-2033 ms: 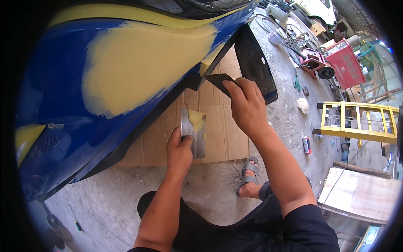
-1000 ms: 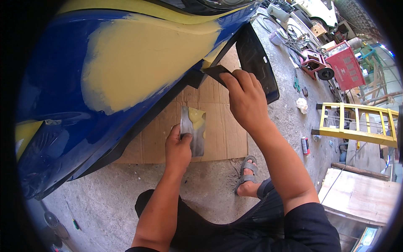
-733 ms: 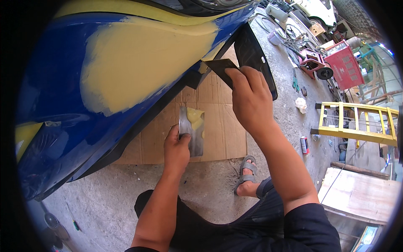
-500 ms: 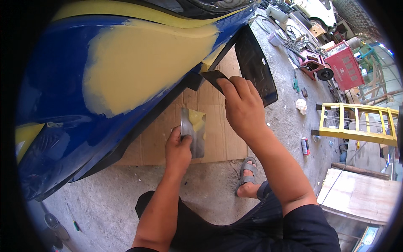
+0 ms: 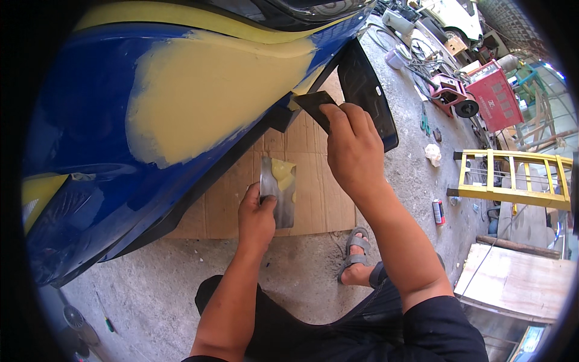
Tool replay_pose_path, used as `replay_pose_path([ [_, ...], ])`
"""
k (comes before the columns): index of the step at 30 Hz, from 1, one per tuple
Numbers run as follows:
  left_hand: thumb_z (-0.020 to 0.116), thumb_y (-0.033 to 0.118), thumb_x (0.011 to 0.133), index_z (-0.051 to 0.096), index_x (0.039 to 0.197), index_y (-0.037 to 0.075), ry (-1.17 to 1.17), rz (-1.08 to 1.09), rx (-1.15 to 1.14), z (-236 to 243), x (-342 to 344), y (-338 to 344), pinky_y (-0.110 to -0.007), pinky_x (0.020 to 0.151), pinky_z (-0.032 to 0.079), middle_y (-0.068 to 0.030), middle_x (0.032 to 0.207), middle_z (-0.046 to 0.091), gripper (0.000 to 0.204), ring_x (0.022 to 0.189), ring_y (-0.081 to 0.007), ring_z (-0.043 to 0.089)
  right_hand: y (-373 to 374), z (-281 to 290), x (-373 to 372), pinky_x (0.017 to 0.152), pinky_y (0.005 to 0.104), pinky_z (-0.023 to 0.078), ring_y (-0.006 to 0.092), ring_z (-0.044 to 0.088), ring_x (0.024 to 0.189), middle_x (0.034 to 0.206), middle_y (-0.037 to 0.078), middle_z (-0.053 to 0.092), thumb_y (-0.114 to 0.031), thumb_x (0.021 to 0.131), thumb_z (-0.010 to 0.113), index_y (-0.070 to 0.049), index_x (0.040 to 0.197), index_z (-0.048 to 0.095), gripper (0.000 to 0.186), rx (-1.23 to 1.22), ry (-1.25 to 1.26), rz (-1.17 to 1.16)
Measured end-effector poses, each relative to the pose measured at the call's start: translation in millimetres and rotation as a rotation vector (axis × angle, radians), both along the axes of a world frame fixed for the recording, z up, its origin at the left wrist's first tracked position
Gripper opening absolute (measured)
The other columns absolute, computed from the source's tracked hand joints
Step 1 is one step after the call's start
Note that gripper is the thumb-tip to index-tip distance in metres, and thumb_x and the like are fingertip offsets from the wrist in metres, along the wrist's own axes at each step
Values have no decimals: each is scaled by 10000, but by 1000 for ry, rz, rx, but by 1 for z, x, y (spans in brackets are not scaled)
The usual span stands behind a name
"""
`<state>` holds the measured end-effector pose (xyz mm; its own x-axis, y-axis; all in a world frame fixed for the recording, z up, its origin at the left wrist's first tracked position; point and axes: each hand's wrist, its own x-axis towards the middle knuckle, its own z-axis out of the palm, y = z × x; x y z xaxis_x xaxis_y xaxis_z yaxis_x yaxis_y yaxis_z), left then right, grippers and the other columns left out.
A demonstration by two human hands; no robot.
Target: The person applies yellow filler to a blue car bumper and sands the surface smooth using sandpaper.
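My left hand (image 5: 257,216) is closed on a flat metal putty board (image 5: 283,208), whose upper part carries a lump of pale yellow filler (image 5: 281,172). In my right hand (image 5: 356,145) is a dark, flat filler spreader (image 5: 316,107), pinched between thumb and fingers. Its far left corner is at the lower edge of the blue car panel (image 5: 78,114), by a small yellowish filled spot; whether it touches cannot be told. A broad patch of smooth, pale yellow filler (image 5: 211,96) covers much of the panel. The thumb lies on the metal board's face.
A cardboard sheet (image 5: 229,211) lies on the concrete floor under the panel. Beside my right hand a black plastic flap (image 5: 365,84) hangs down. To the right are a yellow ladder (image 5: 512,192), a spray can (image 5: 438,212), a red machine (image 5: 494,96) and green-handled scissors (image 5: 425,123).
My right hand and the spreader have shifted slightly right, and the spreader is angled a little differently. My left hand with the metal board has hardly moved.
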<state>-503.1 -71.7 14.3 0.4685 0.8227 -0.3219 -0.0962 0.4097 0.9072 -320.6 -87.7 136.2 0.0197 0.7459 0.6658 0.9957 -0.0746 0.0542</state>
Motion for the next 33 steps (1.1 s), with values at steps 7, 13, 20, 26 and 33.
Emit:
replay_pose_path([
  [7,486,-17,873,525,1241,-36,-16,0,-8,5,-1,-1,-260,919,397,-76,1121,618,370,1007,-135,564,-5,19,1,751,352,485,277,574,864,990,99,566,12,764,584,-72,1113,598,360,75,61,0],
  [13,512,3,866,541,1215,-19,-258,40,-210,13,-3,0,-275,947,388,-75,1134,618,351,1043,-146,559,-43,19,-4,804,348,477,313,575,929,1055,158,551,-124,763,703,-42,1145,560,416,-85,618,16],
  [20,505,17,872,547,1197,24,-562,113,-434,19,7,-7,-303,989,386,-71,1156,613,328,1074,-169,559,-84,-18,-17,856,314,416,145,485,1019,1075,56,506,-249,687,811,-80,1238,470,670,-600,1285,224],
  [26,507,11,868,541,1209,13,-574,125,-312,24,4,3,-307,999,380,-64,1178,605,343,1099,-169,549,-102,-74,5,924,373,423,271,508,1097,1131,131,509,-240,658,820,-44,1200,512,654,-522,1074,111],
  [33,540,29,833,561,1238,35,-200,147,-325,3,5,3,-319,997,390,-64,1194,604,405,1105,-183,548,-60,-27,20,872,386,481,332,569,1025,1155,161,498,-205,676,800,-68,1224,512,634,-277,651,96],
])
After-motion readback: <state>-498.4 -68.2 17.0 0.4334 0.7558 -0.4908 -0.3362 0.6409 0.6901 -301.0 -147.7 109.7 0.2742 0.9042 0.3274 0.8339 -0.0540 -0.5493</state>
